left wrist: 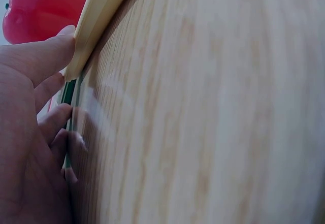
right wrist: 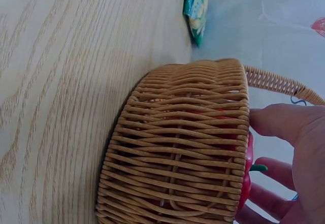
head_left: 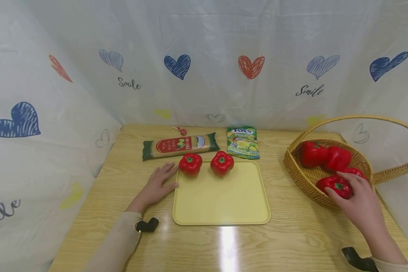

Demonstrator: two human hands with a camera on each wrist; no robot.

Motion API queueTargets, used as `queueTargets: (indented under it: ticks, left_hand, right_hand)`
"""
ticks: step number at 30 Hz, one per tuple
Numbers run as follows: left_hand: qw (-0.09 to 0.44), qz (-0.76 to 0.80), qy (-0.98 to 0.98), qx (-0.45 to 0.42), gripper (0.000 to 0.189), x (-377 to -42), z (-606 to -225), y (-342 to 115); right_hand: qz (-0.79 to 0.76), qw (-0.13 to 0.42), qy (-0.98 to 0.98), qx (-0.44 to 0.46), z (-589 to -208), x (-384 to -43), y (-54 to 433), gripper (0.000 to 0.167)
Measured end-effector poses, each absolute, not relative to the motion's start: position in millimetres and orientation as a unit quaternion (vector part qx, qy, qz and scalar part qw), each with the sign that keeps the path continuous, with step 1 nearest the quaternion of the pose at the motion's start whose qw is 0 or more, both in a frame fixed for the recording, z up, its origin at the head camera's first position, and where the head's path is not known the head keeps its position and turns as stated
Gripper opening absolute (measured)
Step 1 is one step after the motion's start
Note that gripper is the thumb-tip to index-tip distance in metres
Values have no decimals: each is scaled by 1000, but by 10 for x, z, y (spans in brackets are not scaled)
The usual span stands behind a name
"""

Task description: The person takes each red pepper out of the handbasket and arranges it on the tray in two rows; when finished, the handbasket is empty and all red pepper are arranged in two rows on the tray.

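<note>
My left hand point(head_left: 159, 184) lies flat at the left edge of a yellow tray point(head_left: 221, 204), fingers spread, thumb at the rim. In the left wrist view, the thumb tip meets the tray's edge point(left wrist: 94, 28). Two red bell peppers point(head_left: 190, 164) point(head_left: 222, 163) sit along the tray's far side. My right hand point(head_left: 363, 200) reaches into a wicker basket point(head_left: 297, 181), thumb and fingers curved about the nearest red bell pepper point(head_left: 336, 185). From the right wrist, that pepper's green stem point(right wrist: 258, 167) shows between thumb and fingers; the basket wall hides much of the pepper.
More red bell peppers point(head_left: 326, 155) lie in the basket, whose tall handle point(head_left: 363, 117) arches over it. Behind the tray are a spaghetti pack point(head_left: 180, 146), a green candy bag point(head_left: 243, 142) and a small red-wrapped lollipop point(head_left: 182, 131). A printed curtain point(head_left: 210, 90) encloses the table.
</note>
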State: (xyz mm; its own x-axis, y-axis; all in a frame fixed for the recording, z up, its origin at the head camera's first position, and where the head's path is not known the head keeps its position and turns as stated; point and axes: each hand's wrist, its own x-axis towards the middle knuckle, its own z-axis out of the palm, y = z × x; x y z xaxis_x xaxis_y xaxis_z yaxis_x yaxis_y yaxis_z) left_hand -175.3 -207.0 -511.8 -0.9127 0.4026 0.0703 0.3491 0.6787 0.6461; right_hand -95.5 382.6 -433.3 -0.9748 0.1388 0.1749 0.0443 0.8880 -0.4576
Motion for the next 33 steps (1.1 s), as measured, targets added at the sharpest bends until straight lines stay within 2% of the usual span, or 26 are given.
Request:
queueTargets:
  ticks: [10,20,33]
  left_hand:
    - [26,344,914,213,65,-1751,-5127,-2069]
    - [42,341,917,204,67,-1761,-5125,-2064]
    - [28,343,916,207,66,-1744,-5118,-2058]
  right_hand:
    - [243,106,-964,-26,-4346,-1075,3795,62]
    - [239,108,-965,-9,-4349,-1223,3720,59]
    - [245,76,-966,-28,-4416,-1267,3689,70]
